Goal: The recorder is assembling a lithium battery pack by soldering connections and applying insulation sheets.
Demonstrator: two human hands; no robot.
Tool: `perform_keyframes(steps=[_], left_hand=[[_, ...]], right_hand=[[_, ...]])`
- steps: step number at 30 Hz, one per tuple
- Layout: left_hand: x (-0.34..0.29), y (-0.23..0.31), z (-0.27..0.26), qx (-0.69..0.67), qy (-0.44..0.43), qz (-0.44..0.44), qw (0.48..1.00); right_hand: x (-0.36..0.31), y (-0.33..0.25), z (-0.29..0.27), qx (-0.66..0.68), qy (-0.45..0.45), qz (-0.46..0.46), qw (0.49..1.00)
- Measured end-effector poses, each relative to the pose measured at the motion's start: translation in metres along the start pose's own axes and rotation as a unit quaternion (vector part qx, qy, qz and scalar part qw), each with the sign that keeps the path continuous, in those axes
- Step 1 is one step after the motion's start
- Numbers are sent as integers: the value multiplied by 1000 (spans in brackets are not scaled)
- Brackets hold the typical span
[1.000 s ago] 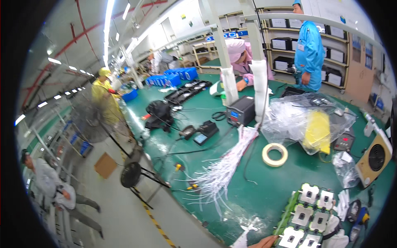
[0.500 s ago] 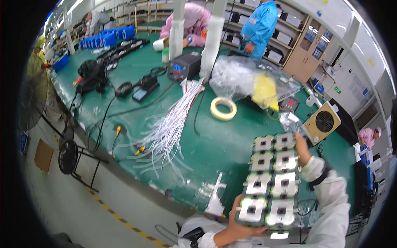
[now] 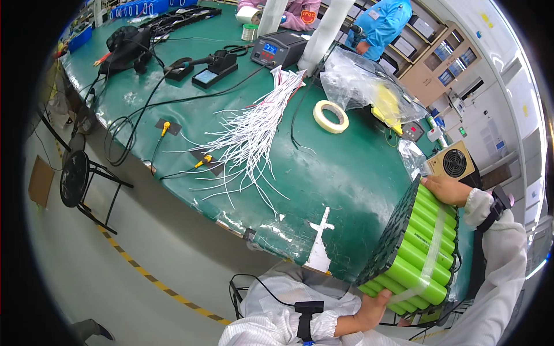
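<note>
Between my two hands is a battery pack (image 3: 424,248) of bright green cylindrical cells, wrapped with a band of clear tape. It is tilted on its side, so its long green flank faces up and its black cell-holder face (image 3: 391,233) turns left. My left hand (image 3: 371,311) grips the near end from below, thumb on the cells. At the far end my right hand (image 3: 447,189) is closed round the corner. The undersides of both hands' grips are hidden. The pack is over the right part of the green table (image 3: 346,173).
A bundle of white wires (image 3: 254,132) lies mid-table beside a tape roll (image 3: 330,117). Behind are a soldering station (image 3: 279,49), an iron stand (image 3: 213,72) and plastic bags (image 3: 369,83). A fan unit (image 3: 453,163) stands right. Two co-workers are across the table; a stool (image 3: 75,179) stands left.
The pack has been turned from showing its white-plated face with metal tabs to showing its green side, and has shifted right. Both hands moved right with it, still holding it.
</note>
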State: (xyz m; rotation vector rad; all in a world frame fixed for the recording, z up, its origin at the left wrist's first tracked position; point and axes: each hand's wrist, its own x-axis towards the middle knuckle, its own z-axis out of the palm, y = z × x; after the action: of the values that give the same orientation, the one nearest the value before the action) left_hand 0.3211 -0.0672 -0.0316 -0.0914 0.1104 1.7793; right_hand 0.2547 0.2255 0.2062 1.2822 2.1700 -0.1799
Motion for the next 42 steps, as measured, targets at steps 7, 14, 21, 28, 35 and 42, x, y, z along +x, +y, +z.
perform_keyframes(steps=[7,14,21,28,35,42], left_hand=[[-12,-42,-23,-231,75,-149,959],[-5,-27,-37,-292,56,-198,934],[-2,-21,-56,-117,2,-221,968],[10,38,-22,-380,10,-235,895],[-4,31,-95,-496,-149,-398,758],[-9,142,-68,548,-421,38,722]], right_hand=[[38,-31,21,-122,-109,3,986],[78,-49,26,-190,-161,36,968],[108,-67,29,-255,-225,49,939],[133,-81,33,-299,-265,36,916],[184,-108,34,-329,-174,16,928],[4,-57,-79,249,337,-174,891]])
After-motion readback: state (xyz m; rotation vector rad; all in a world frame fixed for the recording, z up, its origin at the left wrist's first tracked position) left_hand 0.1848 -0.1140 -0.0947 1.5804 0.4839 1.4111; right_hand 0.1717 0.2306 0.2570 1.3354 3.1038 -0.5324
